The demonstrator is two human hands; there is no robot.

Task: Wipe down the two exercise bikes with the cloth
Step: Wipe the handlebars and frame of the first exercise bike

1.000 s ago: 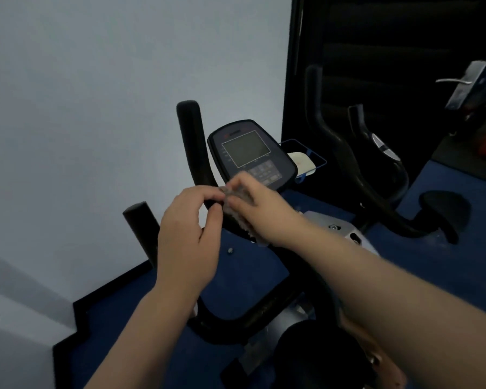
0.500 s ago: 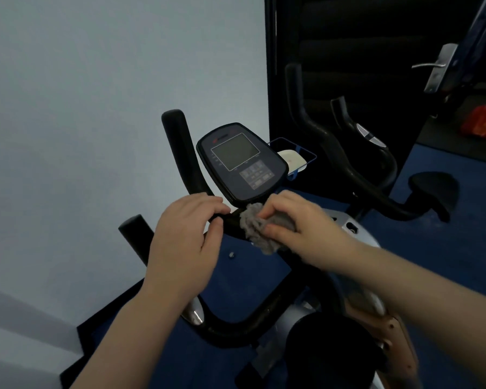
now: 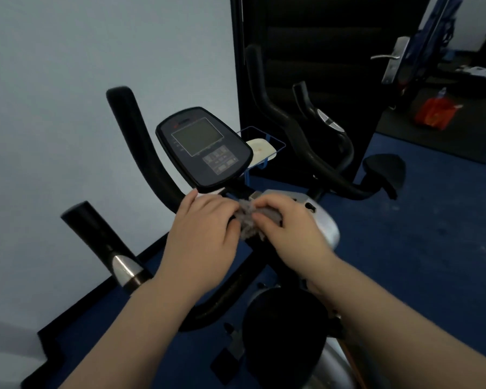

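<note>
Left hand (image 3: 199, 234) curled over the near bike's handlebar (image 3: 141, 141) beside right hand (image 3: 286, 228), which clutches the bunched grey cloth (image 3: 247, 220) on the crossbar just under the console (image 3: 205, 144), bar running left-right; second bike (image 3: 320, 153) well beyond, to the right, nearer the right hand.

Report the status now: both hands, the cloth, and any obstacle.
Left hand closed on the near bike's handlebar. Right hand pressing the grey cloth on the bar, below the console. Nothing in the way.
</note>
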